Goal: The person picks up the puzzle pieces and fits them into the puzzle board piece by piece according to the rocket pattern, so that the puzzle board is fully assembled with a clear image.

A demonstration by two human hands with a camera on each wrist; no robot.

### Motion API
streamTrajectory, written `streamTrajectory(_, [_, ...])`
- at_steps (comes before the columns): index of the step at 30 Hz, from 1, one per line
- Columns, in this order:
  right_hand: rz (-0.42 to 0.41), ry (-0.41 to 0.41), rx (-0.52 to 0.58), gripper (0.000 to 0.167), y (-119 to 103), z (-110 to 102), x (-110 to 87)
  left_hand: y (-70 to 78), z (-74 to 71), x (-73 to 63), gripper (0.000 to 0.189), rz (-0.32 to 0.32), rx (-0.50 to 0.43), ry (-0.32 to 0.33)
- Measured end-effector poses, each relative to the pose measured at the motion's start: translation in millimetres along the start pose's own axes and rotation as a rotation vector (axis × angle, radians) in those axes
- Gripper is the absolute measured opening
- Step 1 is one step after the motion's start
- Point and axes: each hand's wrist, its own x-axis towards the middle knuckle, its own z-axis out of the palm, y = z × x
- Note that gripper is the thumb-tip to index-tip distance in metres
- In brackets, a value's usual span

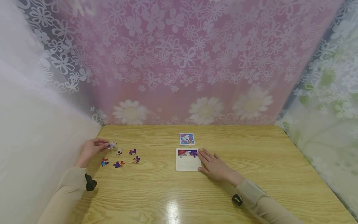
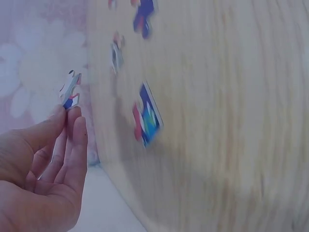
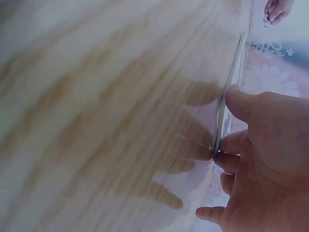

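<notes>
At the table's left side my left hand (image 1: 92, 151) pinches a jigsaw puzzle piece (image 1: 112, 144) between thumb and fingertips. The left wrist view shows that puzzle piece (image 2: 71, 93) held up off the wood, white with red and blue. My right hand (image 1: 216, 167) rests along the right edge of a white puzzle tray (image 1: 188, 164), its fingers fairly straight. Joined pieces (image 1: 185, 153) with red, white and purple fill the tray's top strip; the lower part is bare white. From the right wrist, the thumb and fingertips show at the tray's thin edge (image 3: 229, 92).
Several loose pieces lie at the left, among them a blue one (image 1: 104, 162), a purple-orange one (image 1: 119, 164) and a purple-red one (image 1: 132, 151). A square picture card (image 1: 186, 139) of a white cartoon animal lies behind the tray. A flowered curtain (image 1: 179, 62) hangs behind the wooden table (image 1: 156, 193).
</notes>
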Motion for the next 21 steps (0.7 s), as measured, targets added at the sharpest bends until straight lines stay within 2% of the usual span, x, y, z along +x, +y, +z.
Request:
streamTrajectory(6, [0.003,-0.002,0.003,0.068,-1,-2,-0.7,14.4,16.3,4.9,0.038,0.029,-0.033,-0.059])
streamTrajectory(9, [0.001,-0.003,0.012,0.068,-1,-2,-0.1,21.7,26.3,6.6,0.037,0.027,-0.077,-0.087])
streamTrajectory(12, [-0.003,-0.004,0.018,0.068,0,0,0.6,28.9,36.6,9.2,0.036,0.016,-0.099,-0.095])
streamTrajectory(19, [-0.007,0.003,0.031,0.068,-1,0,0.3,44.3,61.0,14.1,0.033,0.04,-0.09,-0.115])
streamTrajectory(21, [-0.002,-0.002,0.032,0.068,-2,0,-0.3,48.4,68.1,15.8,0.033,0.037,-0.121,-0.13])
